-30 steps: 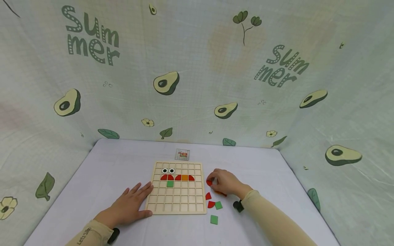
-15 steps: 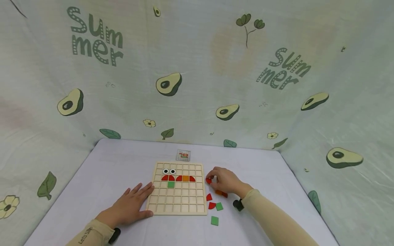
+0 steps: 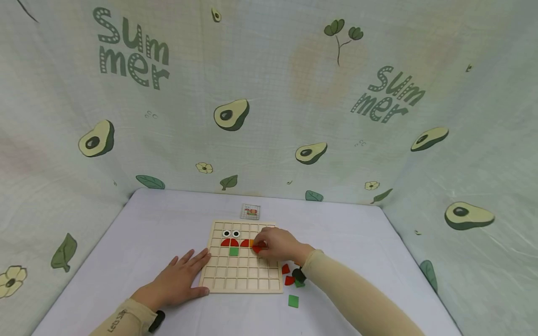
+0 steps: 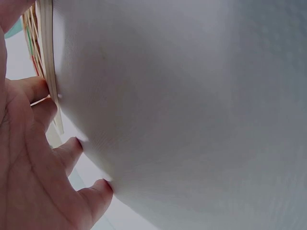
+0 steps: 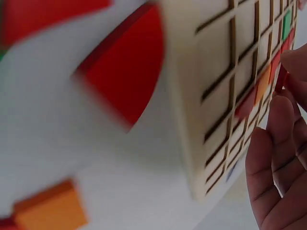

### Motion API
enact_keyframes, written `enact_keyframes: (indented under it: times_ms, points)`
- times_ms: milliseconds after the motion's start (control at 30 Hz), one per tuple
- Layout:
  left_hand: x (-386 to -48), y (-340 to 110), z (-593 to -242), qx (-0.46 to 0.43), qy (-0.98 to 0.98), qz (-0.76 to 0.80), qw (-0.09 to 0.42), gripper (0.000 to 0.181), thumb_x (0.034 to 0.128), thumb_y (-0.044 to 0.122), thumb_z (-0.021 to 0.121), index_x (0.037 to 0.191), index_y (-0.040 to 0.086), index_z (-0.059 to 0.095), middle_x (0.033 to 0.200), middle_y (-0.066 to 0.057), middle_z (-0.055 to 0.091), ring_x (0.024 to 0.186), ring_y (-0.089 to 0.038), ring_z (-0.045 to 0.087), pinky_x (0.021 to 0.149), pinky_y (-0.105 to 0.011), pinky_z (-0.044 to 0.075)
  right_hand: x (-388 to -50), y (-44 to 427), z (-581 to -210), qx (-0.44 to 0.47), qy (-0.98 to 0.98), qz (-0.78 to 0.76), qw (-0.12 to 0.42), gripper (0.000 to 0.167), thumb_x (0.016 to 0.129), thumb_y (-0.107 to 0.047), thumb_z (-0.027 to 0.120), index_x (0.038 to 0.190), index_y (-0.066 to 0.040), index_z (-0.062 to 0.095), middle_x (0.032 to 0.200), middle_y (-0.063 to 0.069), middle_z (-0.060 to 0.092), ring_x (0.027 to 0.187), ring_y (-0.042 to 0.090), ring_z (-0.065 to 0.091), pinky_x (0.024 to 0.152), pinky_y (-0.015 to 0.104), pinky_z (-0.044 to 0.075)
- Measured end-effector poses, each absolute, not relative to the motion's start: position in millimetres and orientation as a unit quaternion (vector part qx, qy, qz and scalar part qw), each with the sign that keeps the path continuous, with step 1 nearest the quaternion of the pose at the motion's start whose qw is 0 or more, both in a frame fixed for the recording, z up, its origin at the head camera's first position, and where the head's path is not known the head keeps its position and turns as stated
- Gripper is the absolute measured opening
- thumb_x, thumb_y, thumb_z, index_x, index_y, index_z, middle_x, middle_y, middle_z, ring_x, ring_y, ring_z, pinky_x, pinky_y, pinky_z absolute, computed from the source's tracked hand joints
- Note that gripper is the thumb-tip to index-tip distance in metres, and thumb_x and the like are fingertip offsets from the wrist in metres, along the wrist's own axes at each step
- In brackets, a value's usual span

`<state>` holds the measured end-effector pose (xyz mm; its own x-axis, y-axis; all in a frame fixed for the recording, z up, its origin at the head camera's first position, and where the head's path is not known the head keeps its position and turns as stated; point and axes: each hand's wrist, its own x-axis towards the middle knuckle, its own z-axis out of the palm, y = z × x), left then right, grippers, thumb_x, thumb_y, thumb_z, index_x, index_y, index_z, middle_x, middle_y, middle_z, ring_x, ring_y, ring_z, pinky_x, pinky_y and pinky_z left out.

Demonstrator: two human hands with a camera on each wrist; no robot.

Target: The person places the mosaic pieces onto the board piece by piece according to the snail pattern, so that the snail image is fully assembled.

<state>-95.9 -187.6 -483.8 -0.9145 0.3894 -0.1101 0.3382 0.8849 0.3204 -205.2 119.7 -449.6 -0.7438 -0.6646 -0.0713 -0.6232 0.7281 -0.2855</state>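
Note:
A square wooden grid board (image 3: 241, 283) lies on the table. My left hand (image 3: 172, 282) is spread flat beside it, index finger and thumb touching its left edge. Over the board, my right hand (image 3: 280, 244) pinches a red quarter-round tile (image 3: 257, 250) between thumb and fingers, just below the orange tile (image 3: 251, 242). The right wrist view shows the pinched tile edge-on, near the fingertips. Two eye tiles (image 3: 231, 234) sit in an upper row of the grid. Red quarter-round tiles (image 3: 230, 242) lie in the row beneath, with a green square tile (image 3: 233, 251) lower still.
Right of the board lie loose red tiles (image 3: 289, 280) and green squares (image 3: 293, 301), one partly behind the right wrist's dark camera (image 3: 299, 274). A loose orange tile (image 5: 50, 208) shows in the right wrist view. A small picture card (image 3: 251, 212) lies behind the board.
My right hand has carried the red quarter-round tile leftward from the table onto the area over the board. The left hand stays by the board's edge.

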Motion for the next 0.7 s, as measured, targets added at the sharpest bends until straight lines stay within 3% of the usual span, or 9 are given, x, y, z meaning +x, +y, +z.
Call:
enact_keyframes:
  times_ms: [200,700]
  points:
    - [-97.0,-186.8,-487.2,0.187,0.968,0.143,0.09,0.093,0.0836,0.066,0.066,0.154,0.01,0.04,0.161,-0.004,0.032,0.145,-0.042,0.024,0.109,-0.07,0.02,-203.3,93.5,-457.7,-0.37,0.922,-0.094,0.071,0.026,0.085,-0.019,0.073,0.111,-0.024,0.075,0.093,-0.016,0.058,0.078,0.004,0.053,0.066,0.022,0.047]
    - [-98.6,-188.7,-490.0,0.181,0.97,0.131,0.093,0.093,0.0842,0.067,0.065,0.155,0.013,0.038,0.162,-0.001,0.029,0.147,-0.04,0.022,0.111,-0.068,0.019,-202.4,83.8,-464.2,-0.362,0.928,-0.076,0.045,0.023,0.09,-0.029,0.074,0.113,-0.026,0.075,0.096,-0.014,0.06,0.079,0.003,0.054,0.067,0.023,0.047]
